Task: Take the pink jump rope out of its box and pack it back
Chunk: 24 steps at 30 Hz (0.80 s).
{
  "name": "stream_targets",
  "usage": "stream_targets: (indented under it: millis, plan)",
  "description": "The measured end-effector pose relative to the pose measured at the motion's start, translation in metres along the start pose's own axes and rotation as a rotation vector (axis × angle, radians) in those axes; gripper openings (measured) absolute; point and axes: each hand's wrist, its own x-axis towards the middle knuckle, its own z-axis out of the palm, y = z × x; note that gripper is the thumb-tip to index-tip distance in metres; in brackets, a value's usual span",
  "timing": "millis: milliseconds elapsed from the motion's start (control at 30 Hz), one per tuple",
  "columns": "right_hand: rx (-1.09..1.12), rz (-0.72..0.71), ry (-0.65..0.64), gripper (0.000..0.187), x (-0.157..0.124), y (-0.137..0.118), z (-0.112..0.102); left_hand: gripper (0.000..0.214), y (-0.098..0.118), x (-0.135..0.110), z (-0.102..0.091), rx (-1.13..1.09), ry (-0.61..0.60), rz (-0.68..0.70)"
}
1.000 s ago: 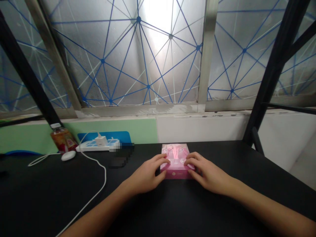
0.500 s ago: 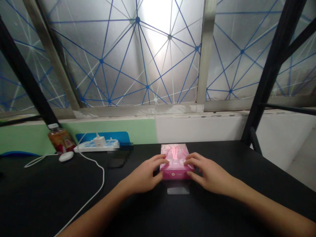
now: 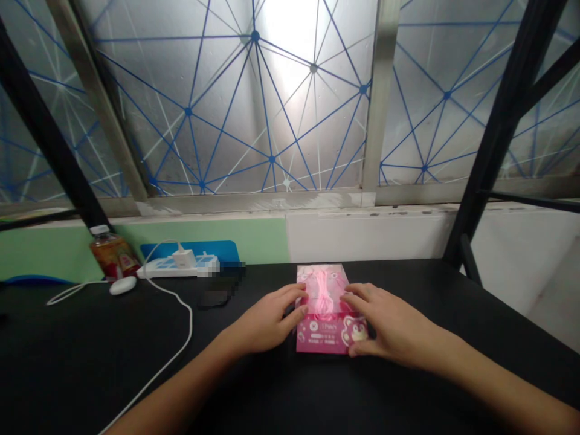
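A pink box [image 3: 322,296] with a see-through top lies on the black table in front of me, a coiled pink cord showing inside. At its near end a deeper pink panel [image 3: 324,338] with white lettering and a cartoon bear faces me. I cannot tell whether it is a folded-out flap or the box's tilted side. My left hand [image 3: 274,317] grips the left edge, thumb near the panel's upper left. On the other side my right hand [image 3: 392,323] has its fingers on the right edge and its thumb at the panel's lower right corner.
To the left, a white power strip [image 3: 158,267] holds a plugged-in charger [image 3: 183,259] whose cable runs toward me. Beside it are a white rounded device [image 3: 122,286] and a drink bottle [image 3: 113,254]. Black frame posts [image 3: 492,145] rise by the window.
The pink panel with the bear has come into view at the box's near end. My right thumb has moved down to its corner, and my left thumb has moved up.
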Motion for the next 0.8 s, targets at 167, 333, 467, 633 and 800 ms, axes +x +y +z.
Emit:
stream_targets:
  millis: [167,333,467,633,800]
  plan:
    - [0.035,-0.249,-0.127,0.027,-0.004,-0.023,-0.006,0.034,-0.007,0.006,0.006,-0.003,0.038,-0.012]
    - [0.003,-0.317,-0.216,0.020,-0.009,-0.039,-0.004,0.034,-0.006,0.010,0.014,0.023,0.074,-0.053]
    - [0.174,-0.339,-0.348,0.020,-0.012,-0.042,-0.017,0.030,-0.007,0.021,0.015,0.002,0.126,-0.087]
    - [0.519,-0.434,-0.480,0.019,-0.021,-0.039,-0.028,0.032,-0.025,0.040,0.021,-0.069,0.185,-0.236]
    - [0.698,-0.483,-0.585,0.020,-0.026,-0.041,-0.035,0.030,-0.034,0.043,0.025,-0.065,0.197,-0.209]
